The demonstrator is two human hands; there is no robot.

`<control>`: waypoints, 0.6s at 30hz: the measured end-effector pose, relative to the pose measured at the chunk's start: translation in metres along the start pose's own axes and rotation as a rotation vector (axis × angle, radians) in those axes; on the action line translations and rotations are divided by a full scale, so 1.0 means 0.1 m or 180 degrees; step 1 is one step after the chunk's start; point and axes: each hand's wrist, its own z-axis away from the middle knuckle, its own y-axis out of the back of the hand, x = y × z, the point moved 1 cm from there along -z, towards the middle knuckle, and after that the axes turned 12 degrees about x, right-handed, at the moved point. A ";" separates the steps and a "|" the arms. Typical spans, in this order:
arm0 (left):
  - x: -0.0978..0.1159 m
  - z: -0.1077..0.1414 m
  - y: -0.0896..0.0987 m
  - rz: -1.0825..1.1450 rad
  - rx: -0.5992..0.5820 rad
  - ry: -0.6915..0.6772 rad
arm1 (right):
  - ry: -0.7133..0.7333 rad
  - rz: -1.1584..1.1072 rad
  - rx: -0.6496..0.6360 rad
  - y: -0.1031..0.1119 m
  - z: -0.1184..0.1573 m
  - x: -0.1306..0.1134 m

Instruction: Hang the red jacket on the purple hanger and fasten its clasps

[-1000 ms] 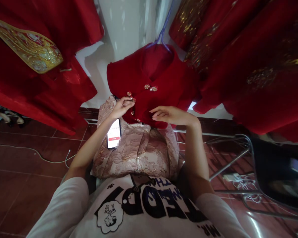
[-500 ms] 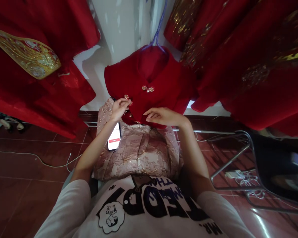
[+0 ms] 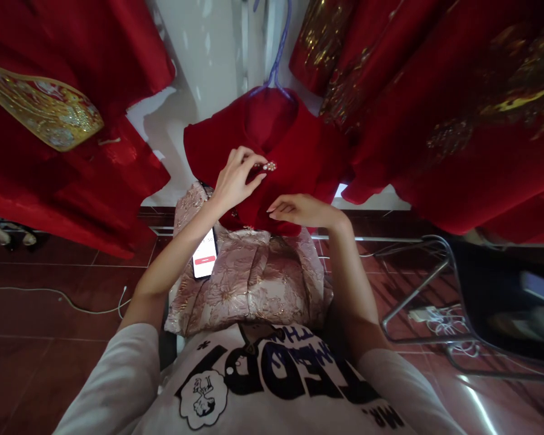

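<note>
A red short-sleeved garment [image 3: 308,145] hangs on a purple hanger [image 3: 278,51] in front of me. Small pearly flower-shaped ornaments [image 3: 271,166] are on its front below the neckline. My left hand [image 3: 238,178] is over the chest, its thumb and forefinger apart, with the fingertips right beside these ornaments. Lower on the garment, my right hand [image 3: 301,210] has its fingers bent together near the hem; whatever they may pinch is too small to make out. Patterned pink fabric [image 3: 254,278] covers my lap, and a phone [image 3: 205,260] with a lit screen lies on it.
Red garments with gold decoration hang at the left [image 3: 72,199] and right [image 3: 390,151]. A dark chair [image 3: 503,296] with a metal frame stands at the right, white cables [image 3: 444,320] beneath it. Another cable [image 3: 63,296] crosses the tiled floor at the left.
My left hand has moved up and right from the ornaments at the garment's left side to those below the neckline. My right hand has barely moved. The view has shifted slightly.
</note>
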 end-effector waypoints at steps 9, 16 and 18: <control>-0.04 -0.30 -0.07 -0.0400 -0.0323 -0.0945 | 0.0034 0.0051 -0.0181 -0.09 -0.07 0.00; 0.01 -0.41 0.04 -0.0199 -0.0802 -0.1336 | 0.0007 -0.0027 -0.0097 -0.06 -0.05 -0.01; 0.00 -0.43 0.05 -0.0093 -0.0799 -0.1355 | 0.0008 -0.0038 -0.0074 -0.06 -0.04 -0.02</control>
